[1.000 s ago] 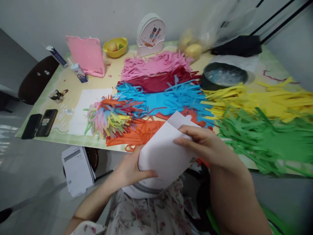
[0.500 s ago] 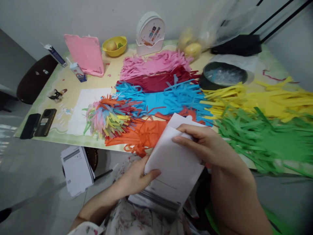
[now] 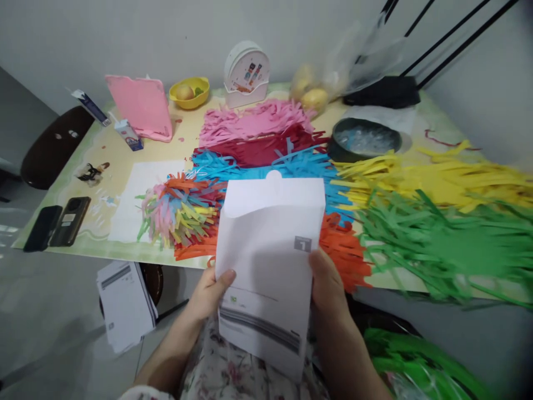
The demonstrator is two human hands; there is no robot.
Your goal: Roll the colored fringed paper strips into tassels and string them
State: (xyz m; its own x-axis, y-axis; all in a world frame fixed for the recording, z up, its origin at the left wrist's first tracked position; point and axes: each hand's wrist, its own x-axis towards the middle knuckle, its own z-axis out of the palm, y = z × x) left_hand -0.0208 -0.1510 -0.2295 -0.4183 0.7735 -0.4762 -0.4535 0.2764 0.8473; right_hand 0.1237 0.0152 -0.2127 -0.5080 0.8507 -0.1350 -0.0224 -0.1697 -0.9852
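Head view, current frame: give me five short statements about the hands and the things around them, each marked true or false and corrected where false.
1. The bare left hand and bare right hand both hold the white printed paper packet. True.
2. The small grey label bearing a "1" is at the packet's lower left. False: it is at the upper right.
3. The green fringed paper lies nearer the person than the yellow fringed paper. True.
4. The yellow oval bowl stands right of the white round-topped box. False: it stands left.
5. The multicoloured tuft of paper strips lies left of the packet. True.
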